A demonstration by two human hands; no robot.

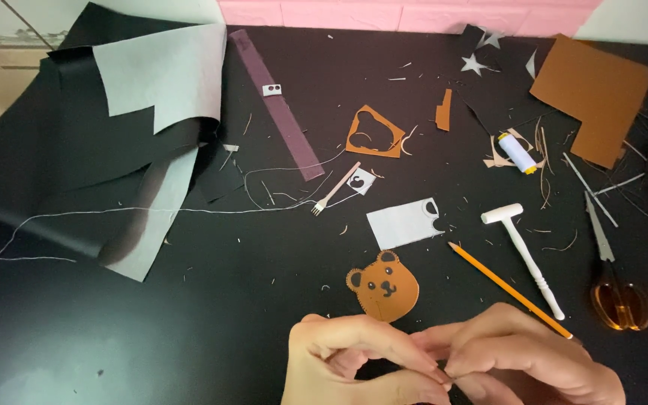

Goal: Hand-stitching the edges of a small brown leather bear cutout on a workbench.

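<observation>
- Leather everywhere: a flat tan bear-face cutout [384, 286] with round ears, dark eyes and a stitched edge lies on the black worktop [211, 330].
- Both hands meet at the bottom edge; left hand [354, 364] and right hand [523, 360] pinch fingertip to fingertip, fingers [433, 367] closed on something too small to make out.
- Bear face sits just above the left knuckles, near but apart from them.
- A yellow pencil [508, 289] slants right up to the right hand; beside it, a white mallet [526, 251] with a turned handle.
- Further up: a grey sheet scrap [403, 223], a small pronged punch [333, 191], a hollowed tan offcut [375, 133], a white thread spool [517, 153].
- Amber-handled scissors [615, 289] lie far right; thread snippets litter everything.
</observation>
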